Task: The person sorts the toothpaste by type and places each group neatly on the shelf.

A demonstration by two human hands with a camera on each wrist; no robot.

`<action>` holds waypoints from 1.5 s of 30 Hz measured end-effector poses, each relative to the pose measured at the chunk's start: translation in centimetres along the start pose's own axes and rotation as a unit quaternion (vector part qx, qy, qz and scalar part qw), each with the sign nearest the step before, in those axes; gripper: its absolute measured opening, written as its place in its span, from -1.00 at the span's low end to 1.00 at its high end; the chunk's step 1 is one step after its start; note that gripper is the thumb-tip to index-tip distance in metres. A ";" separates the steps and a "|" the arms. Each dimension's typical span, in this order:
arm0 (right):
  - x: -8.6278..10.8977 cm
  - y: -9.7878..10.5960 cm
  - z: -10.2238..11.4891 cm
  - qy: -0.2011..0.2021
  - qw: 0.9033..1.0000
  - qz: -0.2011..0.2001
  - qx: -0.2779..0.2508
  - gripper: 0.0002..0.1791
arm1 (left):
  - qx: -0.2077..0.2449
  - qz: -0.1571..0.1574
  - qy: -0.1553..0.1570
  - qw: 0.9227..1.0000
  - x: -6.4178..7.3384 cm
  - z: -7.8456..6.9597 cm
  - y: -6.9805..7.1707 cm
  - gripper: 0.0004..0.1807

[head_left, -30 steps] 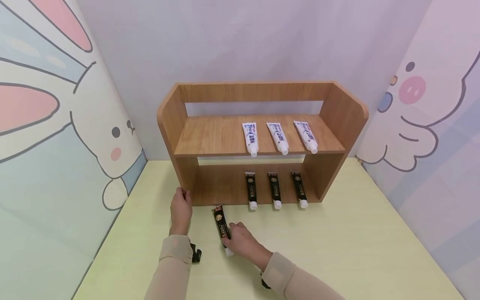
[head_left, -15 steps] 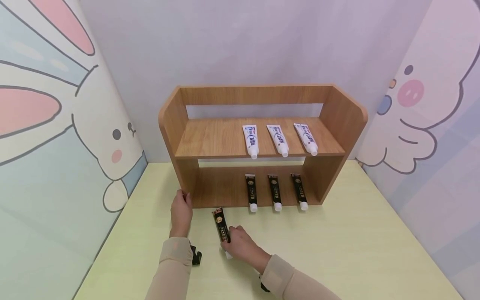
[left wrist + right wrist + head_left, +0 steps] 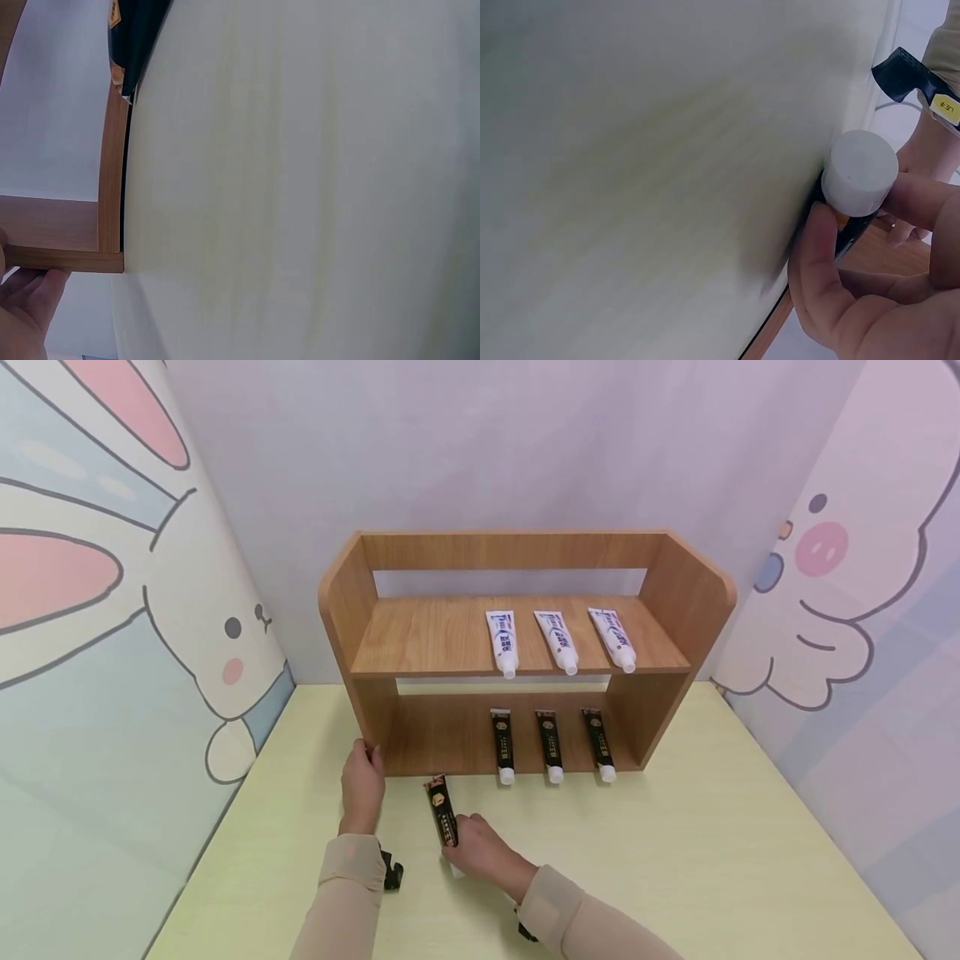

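My right hand (image 3: pixel 480 850) pinches a black toothpaste tube (image 3: pixel 442 810) near its cap end, in front of the shelf's lower left part. In the right wrist view, thumb and fingers hold the tube just behind its white cap (image 3: pixel 860 172). My left hand (image 3: pixel 363 785) grips the front of the left side panel of the wooden shelf (image 3: pixel 517 672); in the left wrist view its fingers (image 3: pixel 46 296) lie against the panel. Three black toothpaste tubes (image 3: pixel 550 745) lie on the lower level, caps forward. On the upper level lie three white toothpaste tubes (image 3: pixel 557 642).
The shelf stands on a pale yellow-green table (image 3: pixel 720 843) against a plain light wall (image 3: pixel 510 443). Cartoon-printed panels flank it, a rabbit (image 3: pixel 202 635) at left and another white figure (image 3: pixel 817 610) at right. Black camera mounts sit at both wrists.
My right hand has settled over the cap end of the tube, covering more of it. The tube lies almost where it was. My left hand keeps its grip; the head view has tilted slightly.
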State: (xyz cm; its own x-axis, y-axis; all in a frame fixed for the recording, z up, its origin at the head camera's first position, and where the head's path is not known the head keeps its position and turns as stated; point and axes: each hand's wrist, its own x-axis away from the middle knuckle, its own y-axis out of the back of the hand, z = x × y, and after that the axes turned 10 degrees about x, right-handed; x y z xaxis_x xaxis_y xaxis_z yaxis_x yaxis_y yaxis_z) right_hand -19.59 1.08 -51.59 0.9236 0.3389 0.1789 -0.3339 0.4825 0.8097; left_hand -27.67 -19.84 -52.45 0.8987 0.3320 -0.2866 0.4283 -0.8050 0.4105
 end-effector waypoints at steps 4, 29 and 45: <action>0.0 -0.2 0.0 -0.009 1.000 0.004 -0.003 -0.64 | -0.003 -0.001 -0.002 1.000 0.1 0.2 0.0 -0.78; -0.3 0.4 -0.3 -0.037 0.998 0.026 -0.052 -0.46 | 0.004 0.005 0.009 1.000 0.0 0.0 0.0 -0.75; -0.3 0.9 -0.7 -0.065 0.994 0.031 -0.084 -0.39 | -0.002 0.000 0.007 1.000 0.0 -0.3 0.0 -0.77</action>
State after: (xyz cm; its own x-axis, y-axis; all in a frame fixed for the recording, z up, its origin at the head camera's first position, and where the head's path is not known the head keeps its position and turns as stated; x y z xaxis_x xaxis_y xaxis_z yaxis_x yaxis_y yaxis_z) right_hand -20.32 1.95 -51.31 0.9132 0.2705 0.3047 -0.4074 0.5956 0.6923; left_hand -27.65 -19.72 -52.14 0.9002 0.3383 -0.2741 0.4281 -0.8030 0.4147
